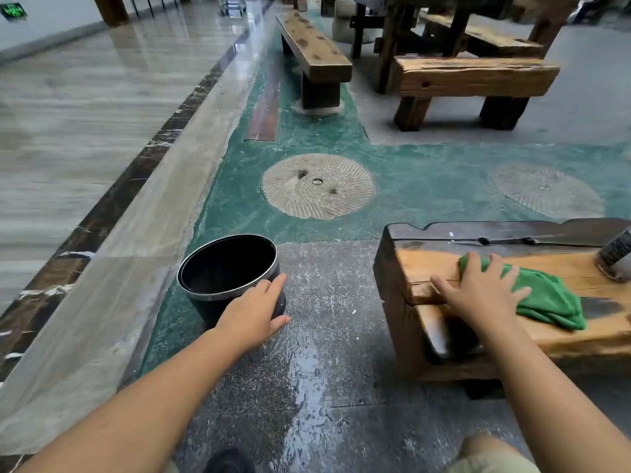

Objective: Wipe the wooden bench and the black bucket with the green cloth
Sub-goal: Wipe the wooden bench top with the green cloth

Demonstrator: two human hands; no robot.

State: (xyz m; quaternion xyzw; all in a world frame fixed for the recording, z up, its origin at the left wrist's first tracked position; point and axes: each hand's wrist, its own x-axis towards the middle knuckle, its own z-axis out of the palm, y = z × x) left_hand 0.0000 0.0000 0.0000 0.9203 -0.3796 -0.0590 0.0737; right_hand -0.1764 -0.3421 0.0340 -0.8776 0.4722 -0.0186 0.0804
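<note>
Crouching low over wet grey floor (307, 370), knee (491, 455) showing at the bottom edge. Reaching out with the left hand (254, 310), fingers spread and released, resting against the near side of the black bucket (227, 268) standing upright on the floor, left of the table. Pressing the right hand (481, 291) flat, fingers splayed, onto the green cloth (546, 298) lying bunched on the wooden table (426, 268) near its left end. Standing further right on the table top, partly cut off: a dark cylinder (618, 249).
</note>
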